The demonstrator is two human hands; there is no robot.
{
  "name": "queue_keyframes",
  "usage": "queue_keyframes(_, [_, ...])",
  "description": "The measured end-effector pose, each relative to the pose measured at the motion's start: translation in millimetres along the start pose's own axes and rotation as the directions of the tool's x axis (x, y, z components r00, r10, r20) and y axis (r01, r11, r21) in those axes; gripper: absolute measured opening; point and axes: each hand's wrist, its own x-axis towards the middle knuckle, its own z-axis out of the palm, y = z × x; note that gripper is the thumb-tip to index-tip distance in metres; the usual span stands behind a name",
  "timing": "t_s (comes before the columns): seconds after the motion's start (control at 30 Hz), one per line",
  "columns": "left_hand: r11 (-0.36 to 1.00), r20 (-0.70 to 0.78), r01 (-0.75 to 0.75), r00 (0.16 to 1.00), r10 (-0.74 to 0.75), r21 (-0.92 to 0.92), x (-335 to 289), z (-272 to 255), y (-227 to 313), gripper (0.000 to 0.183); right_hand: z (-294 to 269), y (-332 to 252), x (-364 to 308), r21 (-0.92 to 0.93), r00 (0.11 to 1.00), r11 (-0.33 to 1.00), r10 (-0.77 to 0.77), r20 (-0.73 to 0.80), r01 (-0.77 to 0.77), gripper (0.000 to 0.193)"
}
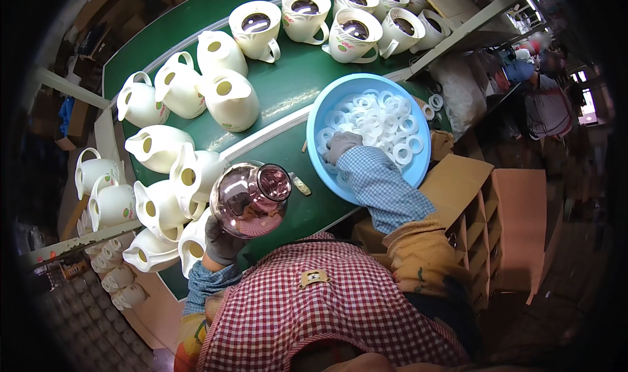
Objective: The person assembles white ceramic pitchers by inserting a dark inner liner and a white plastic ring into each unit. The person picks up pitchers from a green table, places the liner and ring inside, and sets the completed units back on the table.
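Observation:
My left hand (222, 242), in a grey glove, grips the side of a shiny, purple-tinted glass flask liner (245, 205). The liner is tilted so its round open mouth points up and to the right. My right hand (343, 145), also gloved, reaches into a light blue basin (312, 136) and lies on the left part of a pile of translucent white plastic rings (386, 120). Its fingers are curled in among the rings; whatever they pinch is hidden. Close to the liner's left stand white jug bodies (152, 205) with spouts.
Several white jugs with dark shiny liners (255, 22) line the far side of the green table (288, 87). A small pale piece (301, 185) lies near the liner. At the right is a divided cardboard box (461, 182). Other people (549, 104) are far right.

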Motion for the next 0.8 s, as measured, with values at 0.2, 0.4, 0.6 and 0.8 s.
queue_keyframes(0.2, [1.000, -0.014, 0.011, 1.000, -0.011, 0.018, -1.2, -4.3, -7.3, 0.097, -11.1, 38.3, -1.8, 0.368, 0.988, 0.921, -0.149, 0.034, 0.126, 0.035])
queue_keyframes(0.4, [0.999, 0.065, 0.009, 0.998, -0.007, -0.039, 7.7, -1.2, -13.7, 0.093, -20.0, 84.3, -33.2, 0.124, 1.000, 0.992, -0.009, 0.003, 0.009, 0.031])
queue_keyframes(0.6, [0.998, 0.064, 0.055, 0.997, -0.053, -0.041, 3.9, 6.6, -16.2, 0.092, -36.1, 120.0, -72.2, 0.278, 0.996, 0.958, 0.087, -0.033, -0.074, 0.032])
queue_keyframes(0.8, [0.984, 0.145, 0.132, 0.983, -0.115, -0.120, 12.5, 16.4, -26.1, 0.080, -19.5, 132.6, -87.1, 0.856, 0.999, 0.516, -0.034, -0.022, 0.037, 0.027])
